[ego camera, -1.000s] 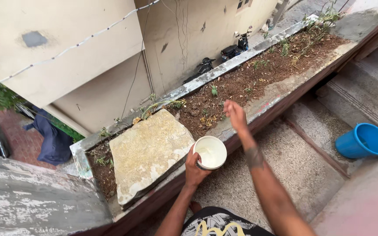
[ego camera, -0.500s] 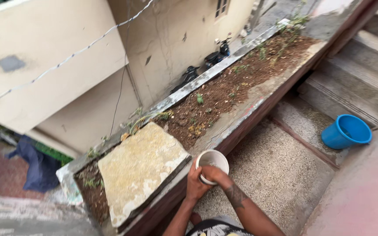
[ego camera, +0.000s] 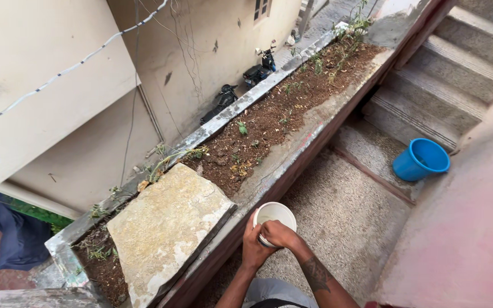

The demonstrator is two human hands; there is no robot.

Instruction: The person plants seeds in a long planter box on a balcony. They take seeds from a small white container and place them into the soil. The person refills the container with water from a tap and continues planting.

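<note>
Left hand (ego camera: 252, 245): we grip the white cup (ego camera: 274, 219) from its side.
Right hand (ego camera: 278, 234): fingers curled into the cup's mouth.
Risk: we judge the cup, held beside the planter's inner edge (ego camera: 292, 159), could tip and spill onto the floor (ego camera: 338, 222).

One white cup (ego camera: 274, 217), one blue bucket (ego camera: 420, 159) (two scooters (ego camera: 241, 85))

Bare forearms, tattooed right forearm (ego camera: 316, 272), grey shorts (ego camera: 278, 292)

stone slab (ego camera: 164, 228) on soil-filled ledge planter (ego camera: 292, 151)
</note>
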